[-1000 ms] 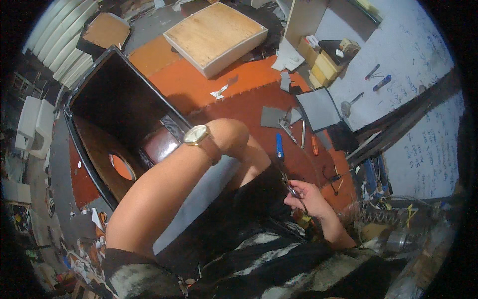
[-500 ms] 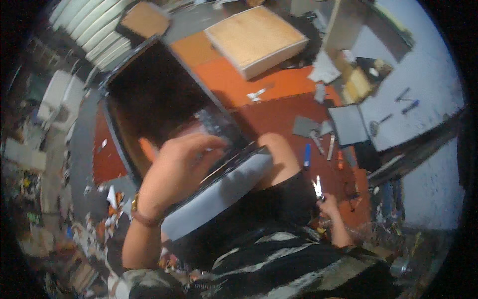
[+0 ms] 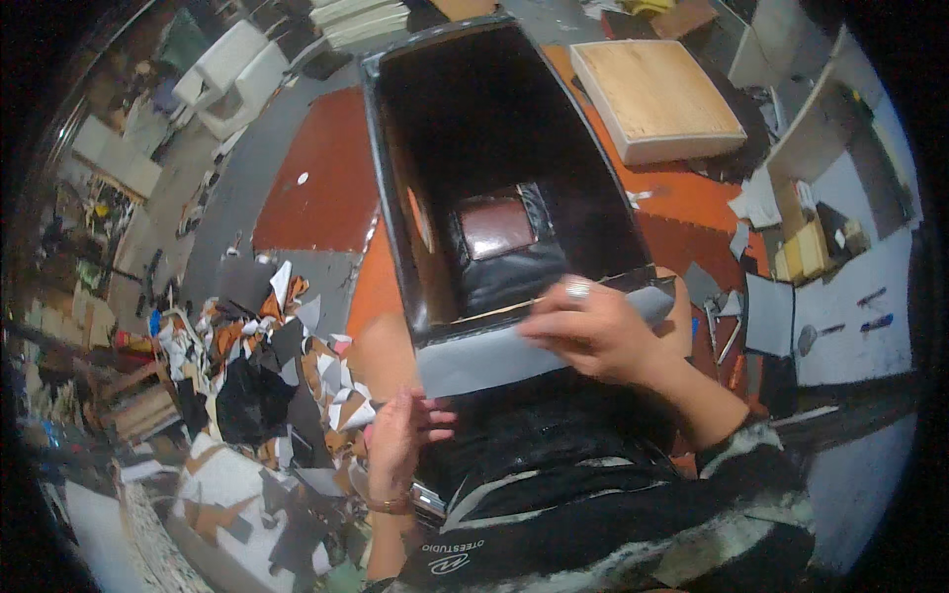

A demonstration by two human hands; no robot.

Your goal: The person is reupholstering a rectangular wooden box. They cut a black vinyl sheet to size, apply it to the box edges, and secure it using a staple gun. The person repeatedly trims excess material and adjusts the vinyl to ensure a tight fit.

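Our right hand [image 3: 605, 334]: fingers half curled, bunched toward the thumb, above the pale grey, flat sheet-material strip [image 3: 494, 358]. Whether it grips or touches the strip, we cannot tell. A silvery glint on one finger is too blurred to name.

Our left hand [image 3: 397, 443]: fingers loosely spread, nothing seen in it; just below the strip's left end, brown strap at the wrist.

The strip runs along the near edge of a deep, black, leathery-looking box [image 3: 450, 287], lying between our bare knees. Inside: a shiny maroon rectangular panel [image 3: 496, 226] with black edging; a round hole pierces the left wall.

Clock read from the box, twelve pointing away from us. Two o'clock: a thick pale block with a tan top [image 3: 657, 94], partly behind the box's right wall. Three: yellow blocky pieces [image 3: 803, 252]. Four: a flat grey square sheet [image 3: 769, 314], and beyond it a blue-handled slim tool [image 3: 877, 323] on a pale board [image 3: 855, 358]. Eight: a heap of white, brown and black scraps [image 3: 255, 390], crowding close to our left knee. Nine: a red-brown flat sheet [image 3: 321, 178] on the floor. Ten: a white, smooth, moulded piece [image 3: 232, 74].
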